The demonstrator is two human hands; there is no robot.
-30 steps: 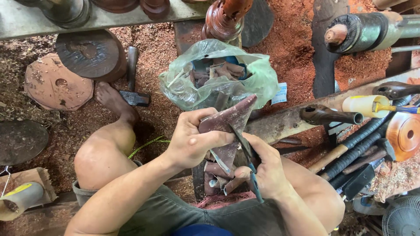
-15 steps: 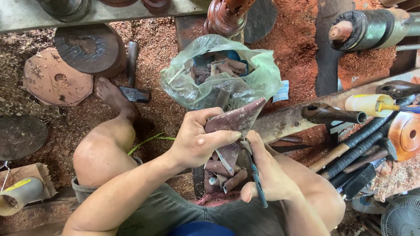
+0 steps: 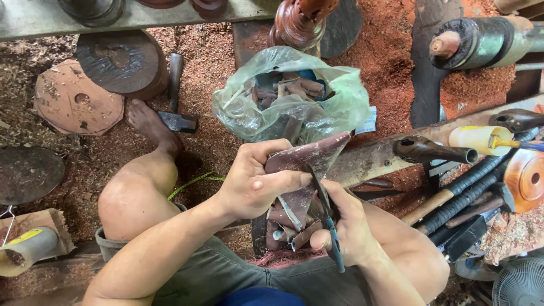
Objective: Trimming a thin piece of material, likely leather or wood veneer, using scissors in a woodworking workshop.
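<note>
Left of the hands a hammer lies on the sawdust beside the bare foot, well apart from the work. The left hand is closed, thumb and fingers pinching the upper part of a reddish-brown sandpaper sheet. The sheet's long axis runs from its upper right corner, just below the plastic bag of scraps, down to the curled strips hanging between the two hands. The right hand sits lower and to the right, fingers curled through the blue handles of scissors whose blades lie against the sheet's right edge; how far the blades gape cannot be told. The left hand is nearer the sheet's body. Compared with half a second ago, both hands sit about as before; the scissors reach slightly higher along the sheet.
</note>
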